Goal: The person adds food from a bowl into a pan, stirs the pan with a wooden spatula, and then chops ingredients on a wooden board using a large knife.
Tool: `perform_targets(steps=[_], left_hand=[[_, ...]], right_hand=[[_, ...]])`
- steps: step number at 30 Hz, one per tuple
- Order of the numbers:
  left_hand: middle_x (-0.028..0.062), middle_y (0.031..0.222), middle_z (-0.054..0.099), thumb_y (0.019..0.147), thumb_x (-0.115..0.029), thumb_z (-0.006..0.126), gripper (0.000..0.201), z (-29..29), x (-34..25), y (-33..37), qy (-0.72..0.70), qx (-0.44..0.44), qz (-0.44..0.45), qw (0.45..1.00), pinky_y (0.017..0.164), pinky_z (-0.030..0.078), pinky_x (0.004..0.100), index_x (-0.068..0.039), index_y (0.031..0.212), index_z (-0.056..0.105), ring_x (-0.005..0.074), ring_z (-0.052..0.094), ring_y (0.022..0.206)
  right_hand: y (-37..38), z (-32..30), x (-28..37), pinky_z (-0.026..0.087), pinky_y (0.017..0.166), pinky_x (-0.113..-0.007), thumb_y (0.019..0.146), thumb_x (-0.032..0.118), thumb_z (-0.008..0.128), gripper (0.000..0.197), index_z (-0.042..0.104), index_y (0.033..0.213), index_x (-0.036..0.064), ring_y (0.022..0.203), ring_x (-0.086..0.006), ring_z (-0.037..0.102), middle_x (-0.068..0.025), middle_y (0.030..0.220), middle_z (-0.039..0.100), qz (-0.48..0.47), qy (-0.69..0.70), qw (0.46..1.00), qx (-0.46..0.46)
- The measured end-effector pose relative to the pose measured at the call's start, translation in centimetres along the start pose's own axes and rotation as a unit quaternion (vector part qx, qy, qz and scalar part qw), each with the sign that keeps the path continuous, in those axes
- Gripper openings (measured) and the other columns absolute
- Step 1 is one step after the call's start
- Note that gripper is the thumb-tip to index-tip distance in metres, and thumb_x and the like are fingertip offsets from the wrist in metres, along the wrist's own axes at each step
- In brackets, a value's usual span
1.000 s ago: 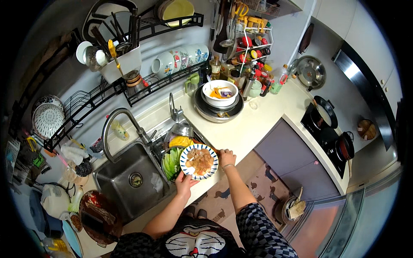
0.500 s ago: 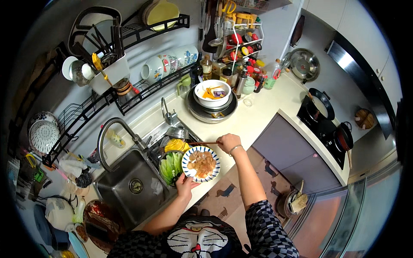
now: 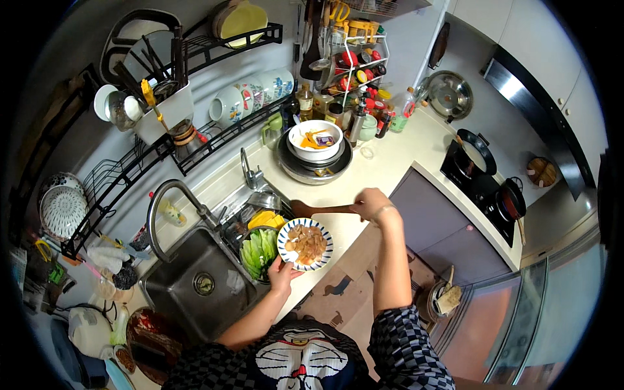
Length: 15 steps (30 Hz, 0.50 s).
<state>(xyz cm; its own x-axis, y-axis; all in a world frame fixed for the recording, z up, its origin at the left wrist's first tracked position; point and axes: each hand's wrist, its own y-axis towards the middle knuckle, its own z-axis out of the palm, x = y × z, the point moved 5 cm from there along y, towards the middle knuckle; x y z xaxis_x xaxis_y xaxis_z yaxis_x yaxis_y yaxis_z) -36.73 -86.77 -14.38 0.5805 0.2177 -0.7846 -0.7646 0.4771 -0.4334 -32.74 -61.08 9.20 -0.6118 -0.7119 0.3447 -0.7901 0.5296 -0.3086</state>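
Observation:
A plate with a blue-striped rim (image 3: 329, 249) is in my left hand (image 3: 282, 275), whose fingers are closed on its near left edge. Thin slices of pale brownish food, which look like raw meat (image 3: 307, 243), lie on it. My right hand (image 3: 374, 205), to the right of the plate and a little farther off, grips the handle of a wooden spatula (image 3: 323, 210). The spatula's broad blade points left, just beyond the plate's far edge. Close to the plate's left side sits a container of green leafy vegetable (image 3: 258, 252), with something yellow (image 3: 265, 220) behind it.
To the left is a steel sink (image 3: 175, 309) with a curved faucet (image 3: 156, 207). Stacked bowls (image 3: 315, 159) stand on the counter (image 3: 383, 166) beyond my hands, near bottles and jars. On the right is a stove with a black pan (image 3: 478, 155) and another pan (image 3: 510, 198).
My right hand has moved to the right with the spatula, and its blade shows more fully now. The plate stays nearly in place in my left hand. The whole view has shifted slightly.

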Motion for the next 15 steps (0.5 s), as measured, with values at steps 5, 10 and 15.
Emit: perform_targets(steps=[5,10,15], left_hand=[[0.0129,0.108,0.06,0.086,0.002,0.047,0.04,1.6,1.0,1.0,0.0,0.056,-0.022,0.998,0.069,0.06,0.0373,-0.001,0.126,0.049,0.0245,0.066,0.084],[0.0136,0.106,0.061,0.088,0.001,0.046,0.038,8.4,2.1,1.6,0.033,0.136,-0.041,0.989,0.068,0.06,0.0367,0.0,0.125,0.048,0.0244,0.066,0.082],[0.014,0.11,0.06,0.09,-0.002,0.045,0.038,19.2,6.5,1.0,0.086,0.22,-0.091,0.968,0.072,0.058,0.035,0.001,0.128,0.045,0.0233,0.066,0.083]], right_hand=[[-11.2,-0.2,-5.9,0.051,0.059,-0.033,0.086,0.015,0.062,0.018,0.067,0.089,-0.0014,0.057,-0.0201,0.064,-0.0142,0.07,0.067,-0.014,0.176,0.971,-0.162],[-19.0,8.6,-12.5,0.047,0.057,-0.025,0.09,0.012,0.06,0.018,0.061,0.104,0.0011,0.064,-0.0092,0.059,-0.0032,0.077,0.067,0.071,0.434,0.866,-0.24],[-26.1,8.5,-15.5,0.044,0.058,-0.026,0.088,0.014,0.063,0.022,0.061,0.109,0.007,0.063,-0.0106,0.054,-0.005,0.075,0.062,0.152,0.349,0.846,-0.374]])
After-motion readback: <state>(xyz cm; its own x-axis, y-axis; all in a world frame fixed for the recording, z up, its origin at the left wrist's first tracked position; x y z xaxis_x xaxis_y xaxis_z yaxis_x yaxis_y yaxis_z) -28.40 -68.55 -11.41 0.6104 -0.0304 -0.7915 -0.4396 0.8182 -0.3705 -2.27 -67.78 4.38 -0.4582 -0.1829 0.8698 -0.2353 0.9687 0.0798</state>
